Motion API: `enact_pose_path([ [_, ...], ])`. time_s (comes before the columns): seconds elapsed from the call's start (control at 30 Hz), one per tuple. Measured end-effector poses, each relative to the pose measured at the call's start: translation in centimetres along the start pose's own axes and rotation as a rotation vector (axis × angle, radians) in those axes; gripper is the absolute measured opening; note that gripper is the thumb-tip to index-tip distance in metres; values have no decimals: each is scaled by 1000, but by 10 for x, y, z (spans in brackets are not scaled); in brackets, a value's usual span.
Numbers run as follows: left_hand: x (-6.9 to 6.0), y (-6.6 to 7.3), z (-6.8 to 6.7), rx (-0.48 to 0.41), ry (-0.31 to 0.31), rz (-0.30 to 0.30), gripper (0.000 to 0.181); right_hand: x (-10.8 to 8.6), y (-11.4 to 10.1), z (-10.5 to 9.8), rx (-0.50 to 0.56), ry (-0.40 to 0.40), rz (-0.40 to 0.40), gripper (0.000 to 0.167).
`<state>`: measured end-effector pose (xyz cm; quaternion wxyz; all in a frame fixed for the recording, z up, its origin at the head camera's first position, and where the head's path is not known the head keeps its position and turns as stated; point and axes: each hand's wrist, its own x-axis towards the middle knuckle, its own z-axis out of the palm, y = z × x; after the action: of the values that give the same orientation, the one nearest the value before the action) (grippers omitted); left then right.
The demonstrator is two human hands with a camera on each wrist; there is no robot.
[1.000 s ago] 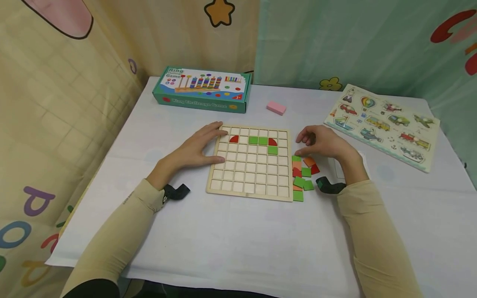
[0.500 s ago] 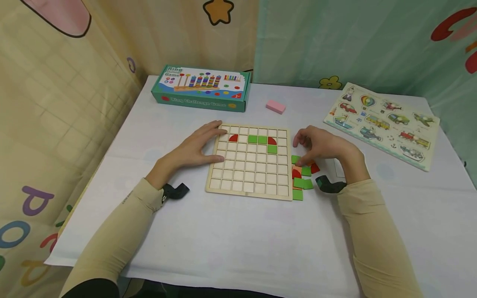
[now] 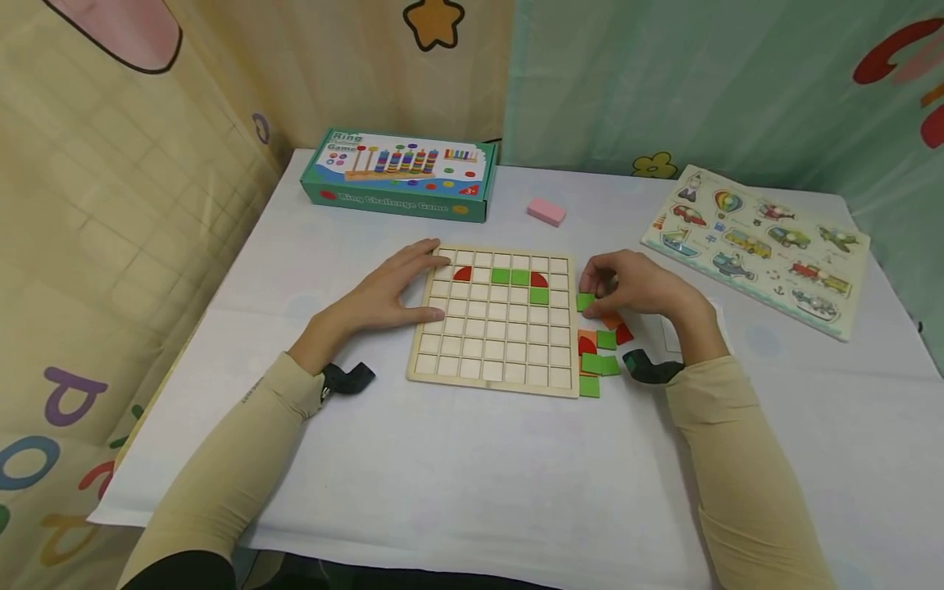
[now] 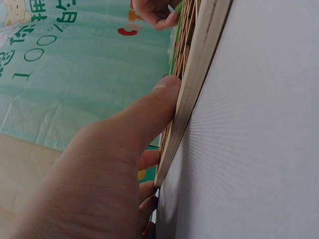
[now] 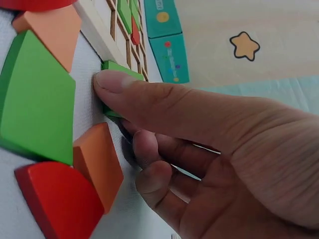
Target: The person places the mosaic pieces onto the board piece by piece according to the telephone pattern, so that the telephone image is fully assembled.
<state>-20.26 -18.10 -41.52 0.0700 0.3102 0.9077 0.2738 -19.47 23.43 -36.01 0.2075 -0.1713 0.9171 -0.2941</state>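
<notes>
Green square tile [image 3: 585, 302] is being pinched by the right hand [image 3: 637, 283]; the left hand [image 3: 383, 293], fingers outstretched, is touching the pale wooden grid board [image 3: 496, 333].

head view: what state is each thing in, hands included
Grid board, flat, mostly unfilled
Green tile, pinched by right hand
Loose tiles, beside the board, some overlapping
Game box, closed
Pink block, lying flat
Picture board, lying flat
Left hand, resting on grid board's edge
</notes>
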Motion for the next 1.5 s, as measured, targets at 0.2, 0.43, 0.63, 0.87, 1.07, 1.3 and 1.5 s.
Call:
enact_pose_path([
  [0.2, -3, 0, 0, -10, -2, -11, 83, 1, -4, -2, 55, 85, -10, 23],
  [0.43, -5, -1, 1, -16, -2, -11, 82, 27, -37, 9, 155, 245, -42, 18],
  [0.63, -6, 0, 3, -13, -6, -14, 82, 49, -80, 27, 190, 290, -54, 18],
  [0.87, -2, 4, 1, -11, -12, -15, 83, 60, -101, 45, 161, 306, -74, 20],
  [1.07, 3, 4, -1, -12, -6, -2, 81, 66, -97, 52, 154, 363, -118, 17],
  [1.3, 1, 2, -2, -11, -6, -5, 81, 72, -100, 62, 121, 328, -90, 17],
  [1.5, -1, 1, -1, -10, -6, -7, 81, 74, -102, 62, 67, 287, -100, 16],
])
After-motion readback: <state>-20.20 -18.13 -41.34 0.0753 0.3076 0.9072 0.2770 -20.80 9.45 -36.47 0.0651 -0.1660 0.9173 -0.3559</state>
